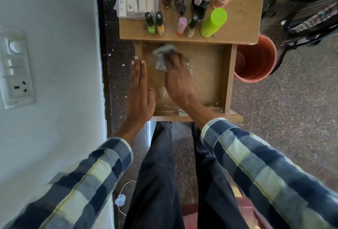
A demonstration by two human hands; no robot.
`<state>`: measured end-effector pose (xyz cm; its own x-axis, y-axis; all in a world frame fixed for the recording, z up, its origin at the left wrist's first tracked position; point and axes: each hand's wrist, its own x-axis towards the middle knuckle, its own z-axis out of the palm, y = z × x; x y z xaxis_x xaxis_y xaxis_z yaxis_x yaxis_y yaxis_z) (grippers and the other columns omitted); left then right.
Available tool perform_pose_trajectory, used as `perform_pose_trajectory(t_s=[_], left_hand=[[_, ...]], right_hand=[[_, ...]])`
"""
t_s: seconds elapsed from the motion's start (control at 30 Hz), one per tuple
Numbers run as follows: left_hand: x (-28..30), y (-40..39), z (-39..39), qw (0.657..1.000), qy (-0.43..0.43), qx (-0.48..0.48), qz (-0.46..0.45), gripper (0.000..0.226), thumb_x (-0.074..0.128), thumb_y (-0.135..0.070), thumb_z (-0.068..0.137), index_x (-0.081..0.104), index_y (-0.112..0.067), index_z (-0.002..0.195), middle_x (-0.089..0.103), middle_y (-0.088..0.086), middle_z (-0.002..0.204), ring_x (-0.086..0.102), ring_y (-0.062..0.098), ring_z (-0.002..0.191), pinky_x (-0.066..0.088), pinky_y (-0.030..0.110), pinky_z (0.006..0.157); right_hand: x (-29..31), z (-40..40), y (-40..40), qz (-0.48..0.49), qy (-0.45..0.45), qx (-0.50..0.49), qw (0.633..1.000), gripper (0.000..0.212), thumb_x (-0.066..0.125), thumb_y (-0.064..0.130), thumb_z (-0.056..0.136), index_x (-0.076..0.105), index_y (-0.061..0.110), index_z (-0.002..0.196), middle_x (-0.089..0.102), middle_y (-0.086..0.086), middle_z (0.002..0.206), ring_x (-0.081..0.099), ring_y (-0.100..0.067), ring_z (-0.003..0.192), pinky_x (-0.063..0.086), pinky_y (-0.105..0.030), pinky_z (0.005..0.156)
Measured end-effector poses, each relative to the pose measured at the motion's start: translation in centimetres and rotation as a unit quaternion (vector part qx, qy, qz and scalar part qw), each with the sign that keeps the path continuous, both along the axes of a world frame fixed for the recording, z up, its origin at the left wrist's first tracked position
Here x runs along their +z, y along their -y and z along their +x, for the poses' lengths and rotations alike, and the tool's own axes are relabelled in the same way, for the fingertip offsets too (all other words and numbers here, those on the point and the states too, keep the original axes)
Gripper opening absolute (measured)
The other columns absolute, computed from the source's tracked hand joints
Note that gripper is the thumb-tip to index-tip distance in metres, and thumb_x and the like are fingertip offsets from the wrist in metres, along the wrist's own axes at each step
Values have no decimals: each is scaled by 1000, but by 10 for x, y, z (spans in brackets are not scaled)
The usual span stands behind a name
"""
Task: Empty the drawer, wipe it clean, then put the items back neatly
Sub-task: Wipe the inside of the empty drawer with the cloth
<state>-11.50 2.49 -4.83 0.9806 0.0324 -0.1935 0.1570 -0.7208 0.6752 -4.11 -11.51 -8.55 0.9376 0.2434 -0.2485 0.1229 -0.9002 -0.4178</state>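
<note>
Inside drawer [225, 75]: cloth [161, 53], right hand [178, 80].

Orange bucket [256, 60] beside backpack [311, 22].

Drawer [225, 75] matt brown wood, scuffed base; crumpled grey cloth [162, 53]; desk [243, 18] smooth wood; green bottle [213, 23] glossy plastic; bucket [256, 60] smooth red plastic; floor [283, 110] speckled polished stone
</note>
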Motion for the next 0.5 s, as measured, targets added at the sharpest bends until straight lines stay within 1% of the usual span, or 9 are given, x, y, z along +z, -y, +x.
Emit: perform_pose_trajectory(t_s=[0.07, 0.13, 0.17, 0.23, 0.3, 0.37, 0.4, 0.47, 0.5], left_hand=[[-1, -1, -1, 1000, 3, 5, -10, 65, 36, -10, 111, 15, -2, 172, 3, 15, 182, 3, 27, 170, 27, 46, 135], [-2, -2, 0, 1000, 3, 10, -11, 64, 36, -9, 112, 15, -3, 172, 2, 14, 182, 2, 26, 170, 25, 49, 136], [-4, -2, 0, 1000, 2, 9, -11, 65, 37, -7, 111, 14, -3, 172, 2, 14, 182, 2, 27, 170, 27, 52, 134], [-6, -3, 0, 1000, 6, 5, -8, 68, 39, -3, 109, 13, -3, 172, 1, 13, 182, 2, 29, 170, 39, 57, 127], [-8, -4, 1, 1000, 13, -1, 0, 69, 39, -4, 109, 12, -5, 173, 0, 11, 183, 3, 29, 170, 50, 56, 117], [-8, -4, 1, 1000, 12, -2, 10, 68, 37, -9, 109, 13, -5, 173, 0, 11, 183, 5, 28, 170, 58, 55, 108], [-8, -3, 0, 1000, 12, 1, 14, 67, 36, -10, 110, 14, -5, 173, 0, 11, 183, 5, 28, 170, 59, 54, 107], [-7, -2, 0, 1000, 14, 6, 14, 67, 38, -9, 110, 15, -4, 172, 1, 12, 183, 4, 28, 170, 56, 54, 111], [-7, -2, 0, 1000, 14, 7, 12, 67, 40, -7, 110, 15, -3, 172, 1, 13, 182, 3, 28, 170, 53, 54, 115]], right_hand=[[-1, -3, -19, 17, -23, 93, 995, 75, 66, 4, 93, 38, 14, 162, 30, -6, 167, 27, -33, 157, 46, -51, 119], [-1, -1, -28, 8, -33, 116, 993, 74, 61, 3, 97, 33, 12, 164, 27, -7, 170, 21, -33, 160, 43, -49, 122], [0, -1, -26, -5, -35, 123, 992, 72, 58, 3, 98, 33, 12, 165, 26, -7, 171, 21, -33, 160, 42, -49, 122], [0, -3, -12, -32, -8, 126, 991, 68, 57, 1, 98, 37, 13, 162, 31, -10, 168, 28, -34, 156, 49, -50, 115], [-2, -5, 12, -70, 26, 55, 996, 66, 57, -2, 94, 42, 12, 158, 36, -15, 161, 37, -34, 147, 57, -50, 104], [-4, -7, 41, -117, 26, -81, 990, 63, 56, -1, 92, 43, 8, 154, 39, -19, 154, 44, -35, 138, 59, -46, 95], [-3, -7, 53, -142, 22, -140, 980, 60, 57, 2, 91, 45, 4, 150, 41, -22, 152, 47, -37, 134, 60, -46, 93], [-2, -6, 69, -188, 7, -189, 964, 54, 59, 9, 91, 51, -1, 144, 43, -25, 149, 48, -40, 131, 59, -49, 96], [0, -4, 70, -195, -5, -194, 961, 53, 57, 14, 93, 50, -1, 144, 42, -25, 151, 47, -41, 133, 56, -49, 101]])
